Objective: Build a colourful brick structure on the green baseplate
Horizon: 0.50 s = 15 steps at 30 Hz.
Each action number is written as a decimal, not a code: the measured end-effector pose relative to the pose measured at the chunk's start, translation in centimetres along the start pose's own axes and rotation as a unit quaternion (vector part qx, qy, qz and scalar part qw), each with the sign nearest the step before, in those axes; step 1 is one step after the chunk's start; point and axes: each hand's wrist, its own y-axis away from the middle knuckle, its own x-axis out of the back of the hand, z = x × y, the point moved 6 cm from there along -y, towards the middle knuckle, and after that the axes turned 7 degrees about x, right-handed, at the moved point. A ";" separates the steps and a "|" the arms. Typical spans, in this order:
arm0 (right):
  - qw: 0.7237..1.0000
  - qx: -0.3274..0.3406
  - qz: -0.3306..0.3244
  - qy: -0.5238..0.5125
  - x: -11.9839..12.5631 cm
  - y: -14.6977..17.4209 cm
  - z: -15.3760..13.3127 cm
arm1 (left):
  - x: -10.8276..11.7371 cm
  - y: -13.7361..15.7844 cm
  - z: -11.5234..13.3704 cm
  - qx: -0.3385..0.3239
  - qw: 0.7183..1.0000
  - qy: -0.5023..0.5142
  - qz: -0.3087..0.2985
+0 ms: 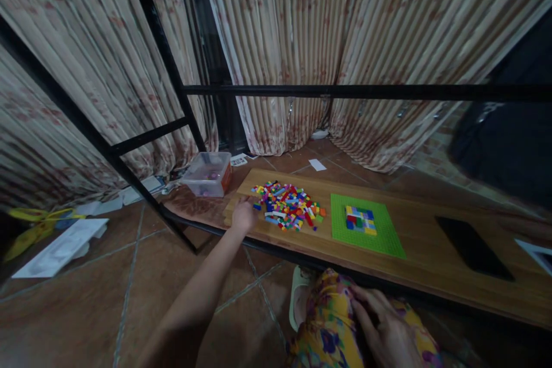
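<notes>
My left hand (245, 216) is at the left edge of a loose pile of small toy building bricks (288, 204) on the wooden board. Its fingers are curled together; whatever they hold, if anything, is hidden. A blue brick (257, 207) lies right beside the fingers. My right hand (386, 328) rests on my yellow flowered clothing (332, 322), fingers stretched out and slightly apart, holding nothing. To the right of the pile lies a green studded baseplate (388, 240), bearing a flat block of joined bricks (360, 220) in yellow, blue, white, red and green.
A clear plastic box (209, 175) stands left of the wooden board (414, 264). A black flat slab (474, 247) lies at the right. Black metal bars (345, 91) cross behind and at left. White packaging (60, 250) sits on the tiled floor.
</notes>
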 end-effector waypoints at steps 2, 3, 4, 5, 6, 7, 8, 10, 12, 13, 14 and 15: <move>1.000 0.007 0.001 -0.005 0.0 -0.3 0.5 | -0.7 -0.7 -0.1 -0.015 1.000 -0.017 -0.013; 1.000 0.011 0.005 -0.007 0.1 -0.4 0.7 | -1.0 -0.9 -0.1 -0.022 0.999 -0.023 -0.020; 1.000 0.014 0.008 -0.008 0.1 -0.5 0.8 | -1.3 -1.1 0.0 -0.027 0.999 -0.029 -0.028; 1.000 0.018 0.011 -0.009 0.1 -0.5 0.9 | -1.6 -1.3 0.1 -0.031 0.998 -0.034 -0.035; 1.000 0.022 0.014 -0.011 0.1 -0.5 0.9 | -1.8 -1.4 0.1 -0.034 0.998 -0.039 -0.041; 0.999 0.026 0.016 -0.015 0.1 -0.5 0.9 | -2.0 -1.6 0.2 -0.035 0.997 -0.043 -0.045; 0.999 0.028 0.017 -0.019 0.1 -0.5 0.9 | -2.1 -1.7 0.3 -0.036 0.997 -0.046 -0.046; 0.999 0.030 0.019 -0.026 0.1 -0.4 0.8 | -2.1 -1.9 0.5 -0.036 0.997 -0.046 -0.044; 0.999 0.023 0.019 -0.032 0.2 -0.5 0.9 | -1.7 -2.1 0.7 -0.036 0.998 -0.040 -0.033; 0.999 0.016 0.018 -0.038 0.2 -0.6 1.0 | -1.4 -2.1 0.9 -0.035 0.999 -0.034 -0.025; 0.999 0.007 0.018 -0.047 0.1 -0.7 1.0 | -1.0 -2.0 1.1 -0.033 0.999 -0.027 -0.016; 0.998 -0.004 0.019 -0.061 0.1 -1.0 1.1 | -0.7 -1.7 1.6 -0.032 0.999 -0.022 -0.008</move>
